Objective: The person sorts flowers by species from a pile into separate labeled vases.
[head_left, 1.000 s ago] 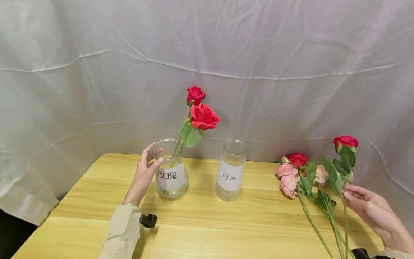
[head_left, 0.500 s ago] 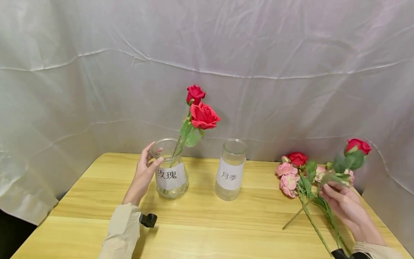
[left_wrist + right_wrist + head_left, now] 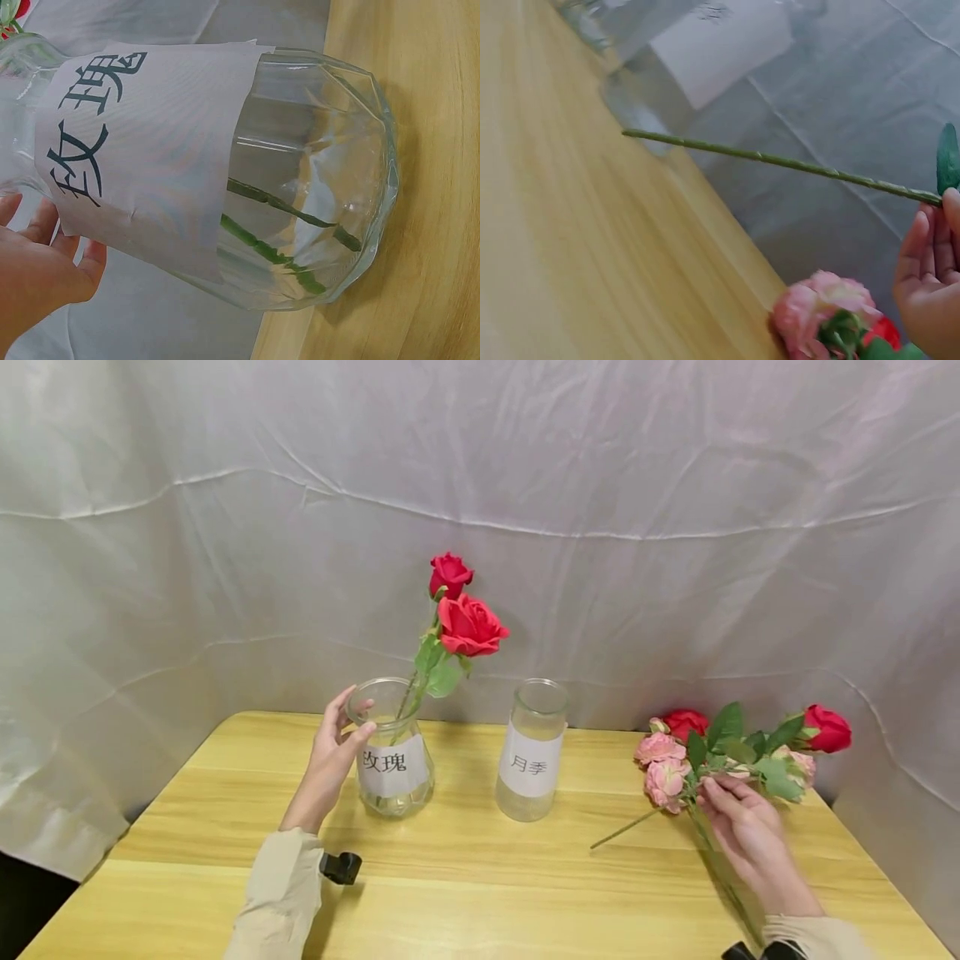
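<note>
At the left of the head view, my left hand (image 3: 324, 768) holds the neck of a wide glass vase (image 3: 412, 789) with a white paper label. Two red roses (image 3: 472, 625) lean to the right in it; their green stems (image 3: 274, 201) show through the glass in the left wrist view. On the right, my right hand (image 3: 750, 843) pinches the stem of another red rose (image 3: 827, 728) below its leaves. This rose lies nearly level, bloom to the right and bare stem end (image 3: 705, 146) to the left, above other flowers.
A narrow labelled glass vase (image 3: 528, 806) with no flowers stands mid-table. Pink flowers (image 3: 666, 783) and a red rose (image 3: 686, 724) lie on the wooden table (image 3: 450, 893) at right, partly behind my right hand. A grey curtain (image 3: 600, 610) hangs behind.
My right hand has moved left with the rose and turned it from upright to nearly level, stem end swinging left. The left hand stays at the wide vase.
</note>
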`<state>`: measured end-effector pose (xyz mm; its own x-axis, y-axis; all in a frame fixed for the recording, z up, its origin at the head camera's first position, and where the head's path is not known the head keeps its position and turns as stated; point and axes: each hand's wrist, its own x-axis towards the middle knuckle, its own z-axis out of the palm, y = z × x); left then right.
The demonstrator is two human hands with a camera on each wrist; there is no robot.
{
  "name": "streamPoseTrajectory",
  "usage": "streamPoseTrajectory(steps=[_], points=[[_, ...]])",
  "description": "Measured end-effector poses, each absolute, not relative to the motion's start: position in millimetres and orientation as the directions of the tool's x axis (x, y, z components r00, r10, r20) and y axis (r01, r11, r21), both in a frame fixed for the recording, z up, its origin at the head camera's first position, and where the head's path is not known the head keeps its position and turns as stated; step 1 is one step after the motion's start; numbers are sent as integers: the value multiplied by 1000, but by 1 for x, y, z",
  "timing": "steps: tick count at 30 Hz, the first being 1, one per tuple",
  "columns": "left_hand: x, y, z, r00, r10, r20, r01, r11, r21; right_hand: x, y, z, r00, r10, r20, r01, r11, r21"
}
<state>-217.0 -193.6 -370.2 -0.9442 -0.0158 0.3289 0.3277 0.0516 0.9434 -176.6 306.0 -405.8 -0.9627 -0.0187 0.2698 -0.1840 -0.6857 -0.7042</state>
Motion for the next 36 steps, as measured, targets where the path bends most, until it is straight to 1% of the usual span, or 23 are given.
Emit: streamPoseTrajectory(steps=[6, 11, 16, 19, 25, 32, 36], points=[[-217, -193, -370, -943, -18, 333, 331, 47, 942, -176, 288, -402, -976, 82, 201, -205, -656, -727], [-217, -193, -370, -943, -18, 333, 332, 46, 942, -176, 277, -392, -970, 115, 213, -235, -662, -712], [-216, -193, -370, -941, -11, 339, 339, 39, 940, -173, 267, -378, -964, 105, 242, -247, -686, -684], [-217, -194, -370, -940, -7, 341, 340, 37, 940, -168, 259, -368, -964, 82, 254, -240, -680, -693], [-216, -195, -370, -942, -9, 335, 335, 39, 941, -160, 240, -350, -950, 45, 310, -279, -574, -770], [-216, -194, -370, -942, -10, 337, 336, 39, 941, -159, 217, -335, -915, 29, 404, -360, -514, -779], [-217, -194, -369, -940, -10, 341, 340, 38, 940, -160, 203, -329, -921, 60, 384, -365, -474, -801]])
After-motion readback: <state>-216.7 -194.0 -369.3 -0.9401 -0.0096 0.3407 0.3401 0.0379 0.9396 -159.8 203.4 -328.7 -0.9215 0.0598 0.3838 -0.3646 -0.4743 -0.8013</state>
